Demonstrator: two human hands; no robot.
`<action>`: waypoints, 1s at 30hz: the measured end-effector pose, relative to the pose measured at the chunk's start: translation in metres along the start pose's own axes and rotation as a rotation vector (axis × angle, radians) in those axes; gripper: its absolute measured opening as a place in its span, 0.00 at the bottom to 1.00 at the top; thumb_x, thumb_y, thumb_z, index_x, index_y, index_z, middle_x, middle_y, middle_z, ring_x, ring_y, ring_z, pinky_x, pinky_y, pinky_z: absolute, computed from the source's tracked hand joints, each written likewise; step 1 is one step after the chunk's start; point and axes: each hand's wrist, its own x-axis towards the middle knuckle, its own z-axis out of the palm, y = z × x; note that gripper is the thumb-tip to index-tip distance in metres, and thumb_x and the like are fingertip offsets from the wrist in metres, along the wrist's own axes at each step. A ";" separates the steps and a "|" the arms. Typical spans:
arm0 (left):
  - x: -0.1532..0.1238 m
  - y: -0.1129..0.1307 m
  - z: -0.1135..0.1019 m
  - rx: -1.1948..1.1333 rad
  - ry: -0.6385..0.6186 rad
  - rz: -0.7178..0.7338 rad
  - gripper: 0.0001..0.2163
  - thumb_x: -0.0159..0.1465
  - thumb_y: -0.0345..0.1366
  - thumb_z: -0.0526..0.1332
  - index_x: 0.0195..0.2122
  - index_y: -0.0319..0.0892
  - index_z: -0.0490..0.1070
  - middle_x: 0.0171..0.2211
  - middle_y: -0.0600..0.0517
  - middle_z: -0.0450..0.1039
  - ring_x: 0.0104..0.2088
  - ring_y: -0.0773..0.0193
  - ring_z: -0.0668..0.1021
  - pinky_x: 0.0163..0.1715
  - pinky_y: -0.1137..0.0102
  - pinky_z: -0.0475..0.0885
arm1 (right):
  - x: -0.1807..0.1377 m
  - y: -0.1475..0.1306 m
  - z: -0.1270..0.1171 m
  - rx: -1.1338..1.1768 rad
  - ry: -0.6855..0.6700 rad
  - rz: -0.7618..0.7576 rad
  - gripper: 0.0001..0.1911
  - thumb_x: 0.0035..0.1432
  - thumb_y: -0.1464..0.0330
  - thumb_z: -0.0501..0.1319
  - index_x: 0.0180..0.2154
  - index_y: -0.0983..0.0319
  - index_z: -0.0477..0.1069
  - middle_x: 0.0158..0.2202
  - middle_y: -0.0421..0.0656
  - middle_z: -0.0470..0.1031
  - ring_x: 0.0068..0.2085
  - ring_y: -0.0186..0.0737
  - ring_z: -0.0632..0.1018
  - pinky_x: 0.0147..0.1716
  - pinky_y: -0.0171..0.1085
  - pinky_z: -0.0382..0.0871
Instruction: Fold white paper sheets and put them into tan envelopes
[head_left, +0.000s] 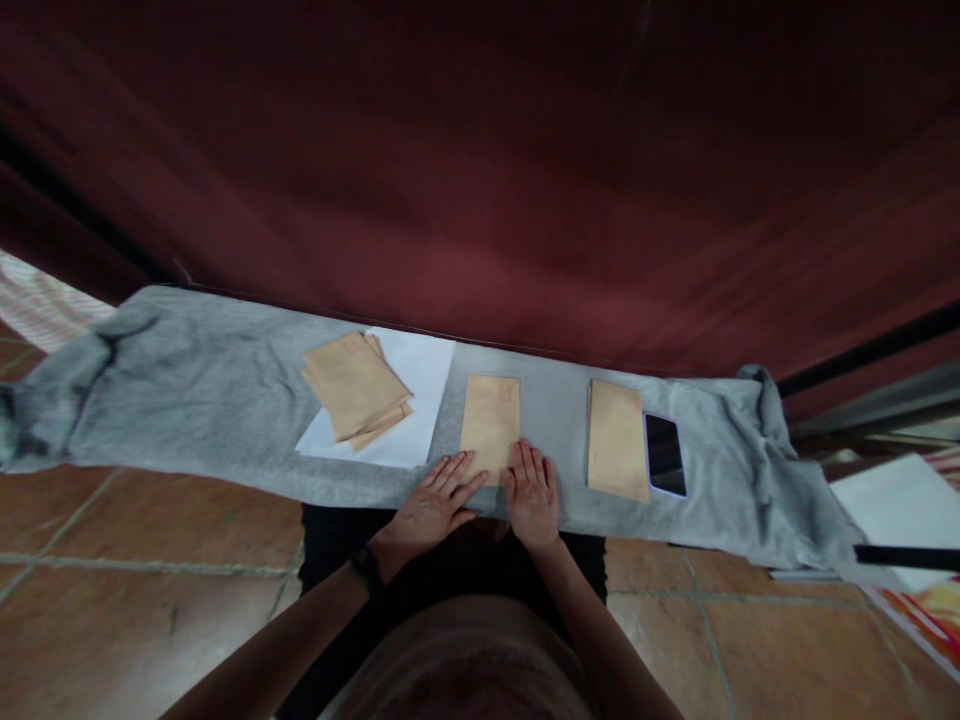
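A brown paper envelope (489,415) lies flat on the grey cloth in front of me, its printed square mark at the upper right. My left hand (433,500) rests flat at its lower left corner, fingers stretched and thumb on the paper's lower edge. On the other side, my right hand (533,492) lies palm down with fingers extended, touching the lower right edge. Neither hand grips anything. Left of them, a loose pile of brown envelopes (356,388) sits fanned on white paper sheets (431,385). A neater stack of brown envelopes (616,440) is to the right.
A phone (665,455) with a dark screen lies beside the right stack. Grey cloth (217,400) covers the narrow table, bunched at both ends. A dark red curtain (480,200) hangs behind it. White sheets (900,510) and a black bar (907,558) are at far right.
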 end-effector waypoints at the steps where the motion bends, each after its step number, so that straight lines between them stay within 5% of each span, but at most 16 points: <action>1: 0.000 0.000 0.000 -0.001 0.002 -0.002 0.30 0.70 0.47 0.57 0.71 0.49 0.52 0.72 0.44 0.49 0.70 0.53 0.59 0.68 0.55 0.53 | 0.000 0.002 -0.001 0.002 0.002 -0.002 0.26 0.74 0.66 0.46 0.69 0.64 0.56 0.68 0.49 0.62 0.67 0.49 0.65 0.67 0.53 0.52; 8: 0.000 0.001 -0.001 -0.003 0.011 -0.008 0.29 0.71 0.48 0.56 0.71 0.49 0.52 0.72 0.45 0.49 0.70 0.53 0.59 0.68 0.55 0.53 | -0.004 0.014 -0.003 0.050 0.017 -0.001 0.24 0.73 0.68 0.47 0.66 0.65 0.61 0.65 0.51 0.66 0.65 0.47 0.67 0.66 0.52 0.55; 14: 0.000 0.001 0.001 -0.005 0.021 -0.006 0.29 0.71 0.48 0.55 0.71 0.49 0.52 0.72 0.45 0.49 0.70 0.53 0.58 0.69 0.55 0.53 | -0.005 0.013 -0.008 0.148 0.041 -0.026 0.26 0.73 0.69 0.45 0.69 0.66 0.54 0.68 0.53 0.63 0.68 0.46 0.63 0.66 0.53 0.57; 20: -0.001 0.000 0.005 0.003 -0.007 -0.005 0.30 0.70 0.46 0.57 0.71 0.46 0.52 0.73 0.44 0.48 0.71 0.53 0.56 0.69 0.56 0.51 | -0.022 -0.013 -0.017 0.265 -0.066 -0.251 0.28 0.73 0.67 0.47 0.71 0.64 0.49 0.69 0.50 0.60 0.70 0.44 0.59 0.67 0.52 0.58; 30: -0.002 -0.002 0.007 0.006 0.016 0.005 0.29 0.71 0.46 0.55 0.71 0.46 0.52 0.73 0.44 0.47 0.71 0.54 0.55 0.70 0.56 0.51 | -0.040 -0.015 -0.018 0.111 -0.088 -0.232 0.28 0.72 0.64 0.51 0.69 0.68 0.55 0.67 0.52 0.63 0.69 0.47 0.63 0.68 0.49 0.57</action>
